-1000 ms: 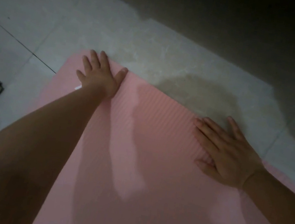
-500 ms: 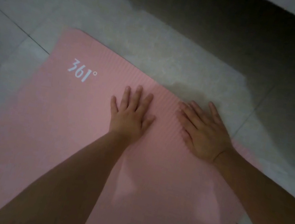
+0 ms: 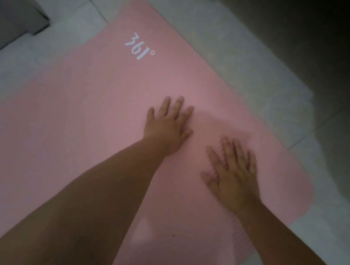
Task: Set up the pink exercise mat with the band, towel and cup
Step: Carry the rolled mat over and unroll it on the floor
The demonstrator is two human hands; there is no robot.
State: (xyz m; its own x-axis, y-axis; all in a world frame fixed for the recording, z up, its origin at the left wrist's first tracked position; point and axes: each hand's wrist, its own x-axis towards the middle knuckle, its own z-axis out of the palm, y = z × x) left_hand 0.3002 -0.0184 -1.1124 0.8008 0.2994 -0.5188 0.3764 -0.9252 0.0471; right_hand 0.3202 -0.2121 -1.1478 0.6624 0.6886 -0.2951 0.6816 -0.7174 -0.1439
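The pink exercise mat (image 3: 84,117) lies flat on the tiled floor, its far end with rounded corners in view and a white "361°" print (image 3: 140,47) near the far left corner. My left hand (image 3: 168,126) rests palm down on the mat, fingers spread, a little back from the far edge. My right hand (image 3: 232,175) lies flat beside it, nearer the right corner, fingers apart. Neither hand holds anything. No band, towel or cup shows in the head view.
Pale floor tiles (image 3: 246,58) surround the mat. A grey block-like object (image 3: 6,11) stands at the upper left, close to the mat's left side. A dark shadowed zone (image 3: 342,67) covers the upper right.
Both hands have slid back from the mat's far edge toward me and closer together. The view has shifted, so the print and the whole far end now show.
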